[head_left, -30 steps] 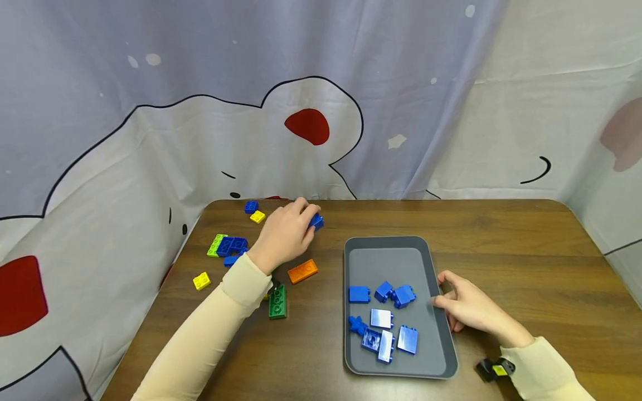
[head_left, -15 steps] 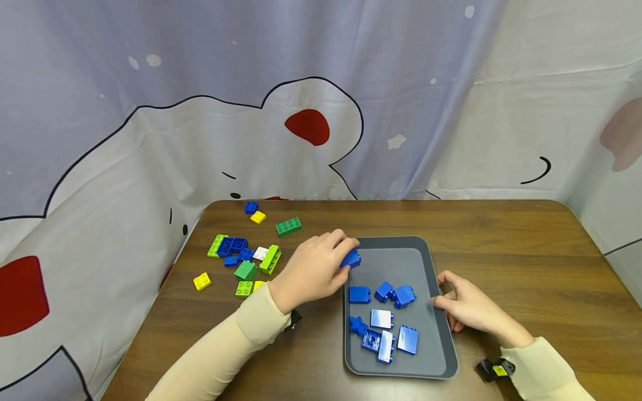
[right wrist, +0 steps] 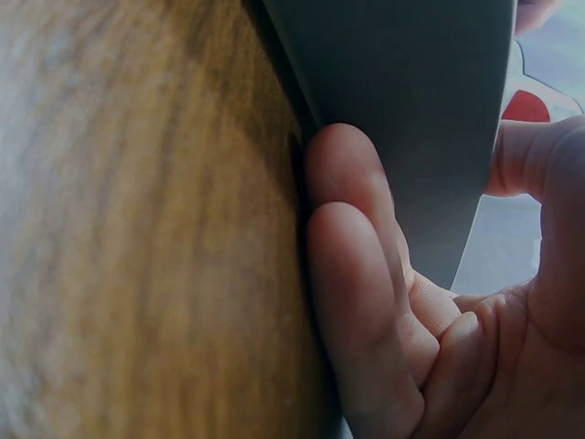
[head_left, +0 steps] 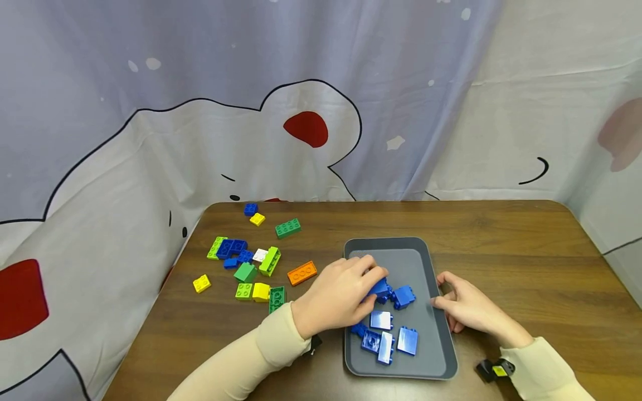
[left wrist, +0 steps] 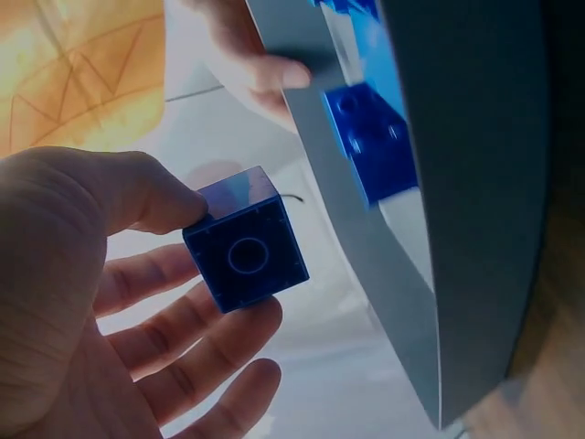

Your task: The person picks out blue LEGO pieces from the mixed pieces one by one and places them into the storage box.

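My left hand (head_left: 337, 292) is over the left side of the grey tray (head_left: 433, 348), pinching a blue toy brick (left wrist: 247, 245) between thumb and fingers. In the left wrist view the brick's hollow underside with its round tube faces the camera. More blue bricks lie in the tray, among them one at the right (head_left: 403, 297), a shiny one near the front (head_left: 408, 340) and a pale-reflecting one (head_left: 381, 319). The left hand covers part of the tray's left rim. On the tray's right rim, my right hand (head_left: 468, 306) grips with the thumb over the edge and fingers against the outer wall (right wrist: 411, 119).
Left of the tray, loose bricks are scattered on the wooden table (head_left: 516, 250): an orange one (head_left: 302, 273), a green one (head_left: 288, 228), a yellow one (head_left: 202, 283), a white one (head_left: 259, 255) and several blue ones. A printed curtain (head_left: 401, 111) hangs behind the table.
My left hand has carried the blue brick from the back left of the table rightward and nearer, to over the tray. The right hand stays on the tray's rim.
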### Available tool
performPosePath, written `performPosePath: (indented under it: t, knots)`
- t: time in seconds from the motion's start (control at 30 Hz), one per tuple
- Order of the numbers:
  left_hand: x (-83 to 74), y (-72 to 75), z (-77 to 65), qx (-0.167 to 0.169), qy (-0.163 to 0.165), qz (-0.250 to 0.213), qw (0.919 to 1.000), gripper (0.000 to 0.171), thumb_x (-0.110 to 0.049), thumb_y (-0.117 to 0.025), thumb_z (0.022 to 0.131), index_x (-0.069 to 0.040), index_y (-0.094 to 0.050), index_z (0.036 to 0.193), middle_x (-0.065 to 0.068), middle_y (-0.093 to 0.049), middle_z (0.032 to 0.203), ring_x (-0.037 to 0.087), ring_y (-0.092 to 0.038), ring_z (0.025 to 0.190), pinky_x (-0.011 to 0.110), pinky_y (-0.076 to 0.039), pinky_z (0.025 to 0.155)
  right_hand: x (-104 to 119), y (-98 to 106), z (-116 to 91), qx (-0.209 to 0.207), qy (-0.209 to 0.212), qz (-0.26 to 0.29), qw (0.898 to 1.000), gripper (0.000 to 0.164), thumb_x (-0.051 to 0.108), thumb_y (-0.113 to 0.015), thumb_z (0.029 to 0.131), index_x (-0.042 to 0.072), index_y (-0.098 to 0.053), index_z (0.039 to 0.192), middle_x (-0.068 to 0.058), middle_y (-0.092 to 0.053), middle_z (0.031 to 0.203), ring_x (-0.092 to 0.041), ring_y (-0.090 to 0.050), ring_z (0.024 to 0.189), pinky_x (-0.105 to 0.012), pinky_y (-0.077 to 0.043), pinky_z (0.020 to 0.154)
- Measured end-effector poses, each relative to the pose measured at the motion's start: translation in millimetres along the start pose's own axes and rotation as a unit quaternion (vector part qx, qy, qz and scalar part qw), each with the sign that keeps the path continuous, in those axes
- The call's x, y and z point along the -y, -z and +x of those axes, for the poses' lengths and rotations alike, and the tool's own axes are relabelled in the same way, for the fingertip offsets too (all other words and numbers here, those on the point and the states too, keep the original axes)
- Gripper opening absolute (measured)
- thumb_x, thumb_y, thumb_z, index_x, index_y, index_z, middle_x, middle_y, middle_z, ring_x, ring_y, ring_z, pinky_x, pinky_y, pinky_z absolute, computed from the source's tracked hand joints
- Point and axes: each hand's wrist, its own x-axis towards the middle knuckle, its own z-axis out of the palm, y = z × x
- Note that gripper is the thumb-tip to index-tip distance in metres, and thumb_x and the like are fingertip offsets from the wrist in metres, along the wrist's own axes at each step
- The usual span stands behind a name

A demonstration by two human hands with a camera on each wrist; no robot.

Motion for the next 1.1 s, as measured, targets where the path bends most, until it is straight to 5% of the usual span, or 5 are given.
performPosePath:
  t: [0.6, 1.1]
  knots:
    - [-42.2, -24.4, 18.5, -0.022, -0.059, -0.005, 0.998, 0.028, -0.032, -0.061, 0.087, -0.021, -0.059, 0.113, -0.007, -0.053, 0.098, 0.005, -0.051, 0.073, 0.021, -0.046, 0.063, -0.7, 0.2, 1.0, 0.001, -0.007, 0.007, 1.0, 0.035, 0.017, -0.061, 0.091, 0.001, -0.041, 0.115, -0.007, -0.058, 0.053, -0.019, -0.054, 0.037, -0.037, -0.049, 0.038]
    - [-48.0, -34.5, 16.4, 0.0, -0.066, -0.001, 0.9978, 0.038, -0.039, -0.061, 0.087, -0.022, -0.057, 0.121, -0.007, -0.055, 0.108, 0.007, -0.057, 0.083, 0.024, -0.05, 0.068, 0.4, 0.6, 1.3, 0.002, -0.007, -0.001, 1.0, 0.034, 0.017, -0.061, 0.091, 0.002, -0.042, 0.115, -0.006, -0.057, 0.053, -0.02, -0.054, 0.037, -0.036, -0.048, 0.038]
